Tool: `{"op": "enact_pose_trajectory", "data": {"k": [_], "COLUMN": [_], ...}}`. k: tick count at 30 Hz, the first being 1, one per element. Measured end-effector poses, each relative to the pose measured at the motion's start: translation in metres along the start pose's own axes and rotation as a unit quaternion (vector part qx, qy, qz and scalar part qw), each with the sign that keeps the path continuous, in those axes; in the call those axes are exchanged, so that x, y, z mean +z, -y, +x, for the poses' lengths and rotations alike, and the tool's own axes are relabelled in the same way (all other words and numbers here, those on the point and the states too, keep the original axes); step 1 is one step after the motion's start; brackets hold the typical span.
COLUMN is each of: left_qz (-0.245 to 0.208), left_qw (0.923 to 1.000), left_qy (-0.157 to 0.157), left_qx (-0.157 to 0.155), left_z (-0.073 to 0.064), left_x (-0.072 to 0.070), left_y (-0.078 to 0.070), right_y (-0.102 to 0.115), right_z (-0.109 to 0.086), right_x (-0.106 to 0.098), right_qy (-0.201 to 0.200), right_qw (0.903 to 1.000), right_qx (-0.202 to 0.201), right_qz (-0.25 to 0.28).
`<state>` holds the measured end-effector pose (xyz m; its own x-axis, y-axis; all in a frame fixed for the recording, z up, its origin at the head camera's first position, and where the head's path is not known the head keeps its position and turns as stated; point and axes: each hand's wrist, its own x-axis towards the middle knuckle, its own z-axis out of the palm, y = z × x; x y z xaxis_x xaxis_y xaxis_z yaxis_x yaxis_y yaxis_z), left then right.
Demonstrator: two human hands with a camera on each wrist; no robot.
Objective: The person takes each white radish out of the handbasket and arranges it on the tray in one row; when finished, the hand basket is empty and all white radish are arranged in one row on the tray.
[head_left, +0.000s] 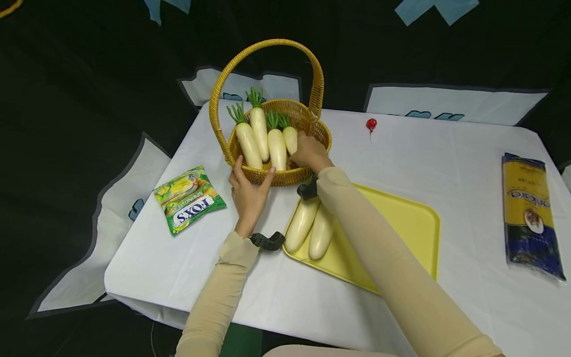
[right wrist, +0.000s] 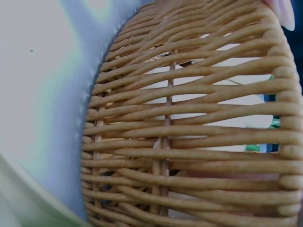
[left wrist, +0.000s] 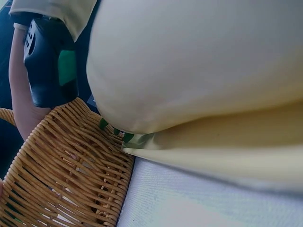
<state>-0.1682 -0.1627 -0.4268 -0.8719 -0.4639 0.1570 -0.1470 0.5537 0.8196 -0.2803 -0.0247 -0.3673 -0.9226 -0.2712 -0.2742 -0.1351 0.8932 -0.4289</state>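
Note:
A wicker basket (head_left: 285, 178) with a tall arched handle holds several white radishes (head_left: 277, 148) with green tops. My left hand (head_left: 251, 196) rests against its near left side, fingers spread, thumb at the rim. Inside the basket's right part, my right hand (head_left: 311, 151) curls its fingers at the lower end of the rightmost radish (head_left: 290, 139); some of its fingertips are hidden. Two more radishes (head_left: 302, 225) lie side by side on a yellow tray (head_left: 401, 223), their tops hidden under the right wrist. From the left wrist, one radish (left wrist: 189, 61) looms large beside the basket (left wrist: 71, 175).
Left of the basket lies a green FOX'S candy bag (head_left: 189, 200). A red lollipop (head_left: 371, 125) sits toward the back of the white-covered table (head_left: 464, 183). A yellow and blue packet (head_left: 532, 215) lies at the right. My right forearm (head_left: 383, 248) crosses over the tray.

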Motion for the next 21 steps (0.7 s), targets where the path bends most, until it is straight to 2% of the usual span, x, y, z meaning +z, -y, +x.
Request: {"op": "enact_pose_trajectory", "data": {"k": [8,21], "left_qz": [0.006,0.011], "left_qw": [1.0,0.9999], "left_qy": [-0.002,-0.001], "left_qx": [0.003,0.002], "left_z": [-0.0004,0.0008], "left_x": [0.0015,0.0002], "left_y": [-0.0004,0.0008], "right_y": [-0.0036,-0.0068], "right_z": [-0.0006,-0.0026], "right_x": [-0.002,-0.0082], "right_qy": [0.003,0.012], "right_qw": [0.9998,0.9903], "right_qx": [-0.01,-0.01], "right_qz": [0.02,0.138]}}
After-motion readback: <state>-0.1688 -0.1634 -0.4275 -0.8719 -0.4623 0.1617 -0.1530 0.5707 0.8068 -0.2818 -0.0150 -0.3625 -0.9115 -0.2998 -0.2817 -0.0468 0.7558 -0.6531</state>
